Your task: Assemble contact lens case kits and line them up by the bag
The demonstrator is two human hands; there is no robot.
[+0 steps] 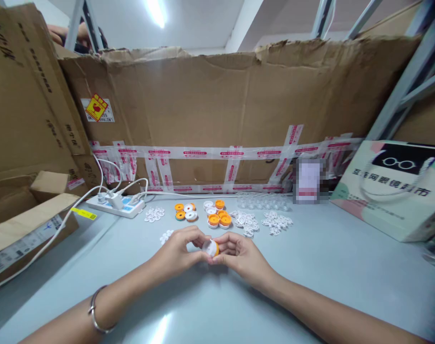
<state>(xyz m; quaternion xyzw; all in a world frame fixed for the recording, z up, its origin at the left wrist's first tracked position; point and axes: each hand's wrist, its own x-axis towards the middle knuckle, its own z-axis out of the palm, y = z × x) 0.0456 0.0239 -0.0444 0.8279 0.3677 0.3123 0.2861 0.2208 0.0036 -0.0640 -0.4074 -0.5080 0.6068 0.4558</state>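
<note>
Holding round orange-white piece [213, 248], white end [208, 248] leftward.

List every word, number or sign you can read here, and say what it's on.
"互…网眼镜超市": shopping bag; second character unclear, smaller print unreadable.
"LM27…": white label on the back cardboard; the rest is unclear.
Broken-glass sign: yellow-and-red sticker; its characters are too small.
Too small or blurred: red print on the packing tape, characters on the left carton, print on the yellow tag.
</note>
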